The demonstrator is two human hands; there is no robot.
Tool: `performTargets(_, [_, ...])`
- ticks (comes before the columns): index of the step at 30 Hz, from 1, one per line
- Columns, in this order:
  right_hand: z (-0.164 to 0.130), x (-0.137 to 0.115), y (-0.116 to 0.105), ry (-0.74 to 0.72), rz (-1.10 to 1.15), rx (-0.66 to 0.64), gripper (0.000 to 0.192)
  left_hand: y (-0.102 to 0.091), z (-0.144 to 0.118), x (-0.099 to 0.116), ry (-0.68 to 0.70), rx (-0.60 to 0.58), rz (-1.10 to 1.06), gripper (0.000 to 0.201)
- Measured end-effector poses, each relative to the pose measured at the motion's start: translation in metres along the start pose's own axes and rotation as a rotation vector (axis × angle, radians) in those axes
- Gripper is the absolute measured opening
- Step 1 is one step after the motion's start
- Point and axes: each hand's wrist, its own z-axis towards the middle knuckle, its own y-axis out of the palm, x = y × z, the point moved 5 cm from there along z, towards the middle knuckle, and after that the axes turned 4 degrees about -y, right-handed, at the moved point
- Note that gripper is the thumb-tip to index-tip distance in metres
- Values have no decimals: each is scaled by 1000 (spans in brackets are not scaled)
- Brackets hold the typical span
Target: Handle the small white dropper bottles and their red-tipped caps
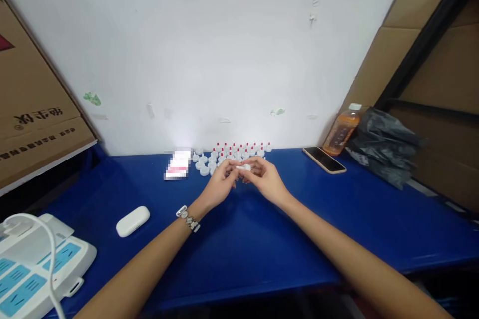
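Observation:
My left hand [220, 182] and my right hand [266, 179] meet above the blue table, fingertips pinched together. Between them they hold a small white nozzle cap [246, 167], lying sideways and partly covered by my fingers. Just behind my hands stand several white nozzle caps with red tips [238, 152], in rough rows near the wall. To their left are more white caps [204, 170] without red tips, some of them flat. My fingers hide part of this group. A silver watch [188, 218] is on my left wrist.
A blurred white and pink card [178, 164] lies left of the caps, a white earphone case [132, 221] nearer me. A power strip [45, 264] fills the left corner. On the right are a phone [324, 159], an orange drink bottle [341, 130] and a black plastic bag [387, 142].

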Motion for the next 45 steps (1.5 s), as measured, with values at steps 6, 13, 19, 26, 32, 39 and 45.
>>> performTargets(6, [-6, -16, 10, -188, -426, -59, 20, -14, -4, 8, 43, 135, -111, 26])
performTargets(13, [62, -13, 25, -269, -529, 94, 21, -38, -27, 0, 19, 114, 227, 23])
performTargets(19, [147, 10, 75, -76, -650, -218, 15, -40, -34, -1, 5, -84, 494, 23])
performTargets(26, [194, 41, 119, 35, -1034, -420, 26, -43, -29, -19, -30, -124, 511, 30])
performTargets(32, [203, 43, 130, 66, -1126, -500, 33, -43, -29, -21, -21, -134, 544, 31])
performTargets(39, [196, 36, 99, 30, -1179, -477, 23, -42, -30, -18, -37, -145, 545, 32])
performTargets(45, [182, 38, 83, 29, -1154, -522, 18, -40, -30, -15, -46, -158, 565, 34])
